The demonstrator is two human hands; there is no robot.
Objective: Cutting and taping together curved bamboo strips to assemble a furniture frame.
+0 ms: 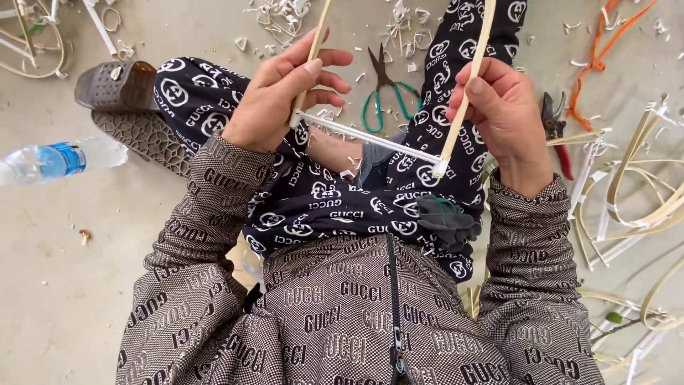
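Two hands work at mid-frame, seen from above, over the lap of a seated person in patterned sleeves and trousers. A dark glove (447,219) lies on the lap, lower right of centre. The left hand (281,100) is closed around a thin bamboo stick (311,57) that runs up out of the frame; the right hand (499,114) pinches a second stick (472,85), thumb against fingers. A white crosspiece (367,135) joins the two sticks near their lower ends, slanting down to the right. That joint looks slight, so a sideways pull from either hand could probably slip it or split a stick. Farther up, green-handled scissors (385,93) lie on the floor between the knees. Red pruners (556,132) sit just right of the right hand, and a water bottle (53,160) lies at the left edge. A sandal (117,85) and shavings (285,14) fill the upper left, with cane strips (641,192) at right.
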